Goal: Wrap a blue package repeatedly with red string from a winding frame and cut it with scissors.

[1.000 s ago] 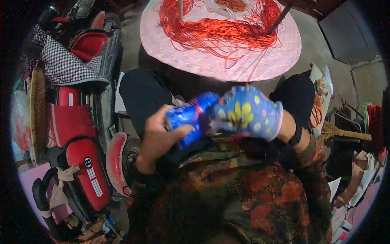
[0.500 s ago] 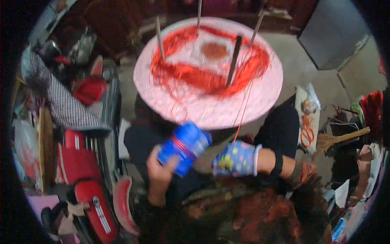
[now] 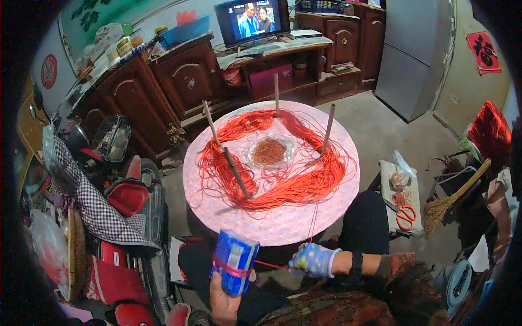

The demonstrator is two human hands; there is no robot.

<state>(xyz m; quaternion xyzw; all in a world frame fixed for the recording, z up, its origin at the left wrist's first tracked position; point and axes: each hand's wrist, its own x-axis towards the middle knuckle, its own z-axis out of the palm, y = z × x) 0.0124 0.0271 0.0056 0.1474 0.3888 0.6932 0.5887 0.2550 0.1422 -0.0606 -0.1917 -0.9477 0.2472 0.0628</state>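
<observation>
My left hand [image 3: 222, 304] grips a blue wrapped block [image 3: 232, 244] from below, thumb across its near side. Several turns of red cord [image 3: 232, 268] run around the block's middle. My right hand [image 3: 314, 261], in a blue glove with yellow dots, is closed on the cord just right of the block. A taut length of red cord [image 3: 272, 265] spans the gap between block and glove. From the glove, thin strands [image 3: 313, 224] rise to a large loose red skein [image 3: 304, 185], looped around upright sticks [image 3: 329, 130] on a round pink-covered table [image 3: 255, 228].
A clear-rimmed dish [image 3: 269, 152] of tangled cord sits mid-table. Orange-handled scissors [image 3: 405, 217] lie on a padded stool [image 3: 387, 179] at right, near a straw broom [image 3: 451, 198]. Red and black clutter crowds the left. Cupboards [image 3: 187, 81], a lit television [image 3: 253, 22] and a grey fridge [image 3: 410, 60] stand behind.
The view has tilted up, bringing the television and cupboards in. The table with the skein has turned, its dark stick passing from front right to front left. The block is now more upright.
</observation>
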